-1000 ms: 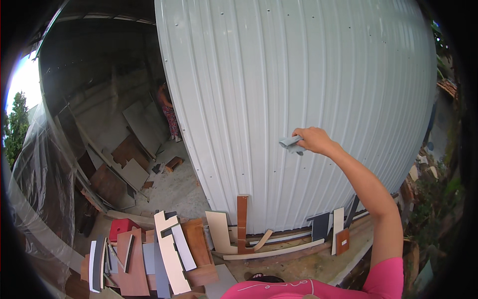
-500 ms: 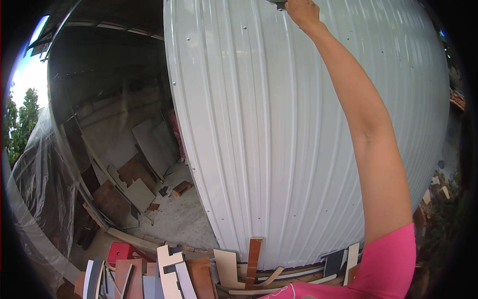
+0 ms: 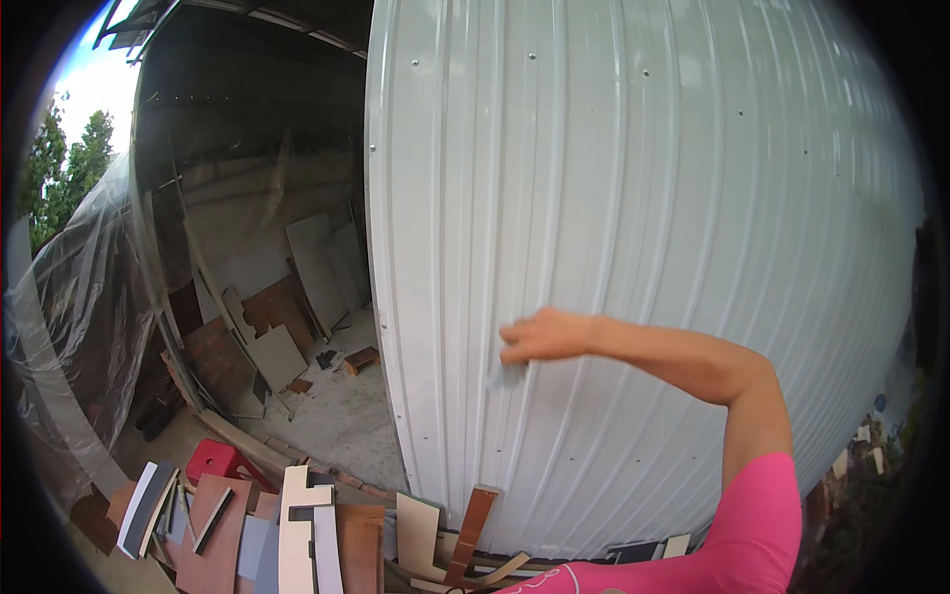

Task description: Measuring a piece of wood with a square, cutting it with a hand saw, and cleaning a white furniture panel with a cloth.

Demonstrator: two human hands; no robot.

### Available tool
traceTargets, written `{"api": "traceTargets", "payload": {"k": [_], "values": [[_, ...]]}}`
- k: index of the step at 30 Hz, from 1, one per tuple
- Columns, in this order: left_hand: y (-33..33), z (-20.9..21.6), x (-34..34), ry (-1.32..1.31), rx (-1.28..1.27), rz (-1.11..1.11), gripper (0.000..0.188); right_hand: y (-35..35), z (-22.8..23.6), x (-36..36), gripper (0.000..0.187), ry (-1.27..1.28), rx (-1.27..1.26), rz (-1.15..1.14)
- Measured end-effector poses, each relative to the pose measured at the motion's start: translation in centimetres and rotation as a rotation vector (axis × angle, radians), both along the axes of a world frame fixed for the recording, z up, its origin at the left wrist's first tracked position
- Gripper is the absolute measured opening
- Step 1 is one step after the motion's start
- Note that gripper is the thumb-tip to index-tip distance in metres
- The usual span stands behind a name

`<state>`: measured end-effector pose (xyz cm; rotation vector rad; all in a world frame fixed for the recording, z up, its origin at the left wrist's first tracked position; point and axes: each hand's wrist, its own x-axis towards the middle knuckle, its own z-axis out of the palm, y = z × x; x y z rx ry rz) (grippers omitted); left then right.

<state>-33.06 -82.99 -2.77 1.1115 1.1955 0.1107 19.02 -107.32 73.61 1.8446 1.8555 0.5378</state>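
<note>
My right hand point(image 3: 546, 335) is against or close to the white corrugated metal wall point(image 3: 653, 238), about halfway up its visible height. Its fingers are closed on what looks like a grey cloth point(image 3: 509, 375), smeared by motion and hanging just below the fingertips. The bare forearm reaches in from the right, bent at the elbow, with a pink sleeve on the upper arm. My left hand is out of view.
Wooden boards and offcuts point(image 3: 213, 535) lie along the wall's foot, near a red plastic stool point(image 3: 220, 459). To the left, a dark doorway opens on a concrete floor point(image 3: 341, 421) with leaning panels point(image 3: 277, 356). Clear plastic sheeting point(image 3: 84, 297) hangs beside it.
My right hand has swept down from the top of the wall to mid-height, and the elbow has bent. The view has shifted, so the doorway and boards sit differently.
</note>
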Motion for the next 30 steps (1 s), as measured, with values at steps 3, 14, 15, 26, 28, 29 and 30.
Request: {"api": "traceTargets", "payload": {"k": [3, 14, 15, 26, 28, 29, 30], "values": [[-1.5, 1.9, -3.0, 0.031, 0.016, 0.013, 0.045, 0.5, 15.2, 0.0, 0.018, -0.277, 0.831, 0.019], [-9.5, -0.9, 0.4, -0.012, -0.015, 0.103, 0.048, 6.4, 5.4, 8.9, 0.008, -0.405, 0.321, -0.083], [-9.8, -1.6, 1.2, -0.014, -0.020, 0.102, 0.048, 5.8, -1.0, 6.4, 0.009, -0.119, -0.243, -0.035], [-8.9, -3.5, 2.8, 0.007, -0.004, 0.045, 0.049, 8.0, 28.0, 6.1, 0.011, -0.545, 1.358, 0.007], [-9.1, -3.7, 2.4, 0.018, -0.019, 0.062, 0.050, 9.2, 28.4, 7.1, 0.012, -0.552, 1.477, -0.094], [-9.1, -3.8, 2.1, 0.021, -0.030, 0.072, 0.050, 10.2, 26.5, 8.0, 0.011, -0.557, 1.426, -0.099], [-8.9, -3.9, 1.8, 0.025, -0.042, 0.081, 0.050, 11.2, 23.9, 8.9, 0.010, -0.565, 1.373, -0.104]]}}
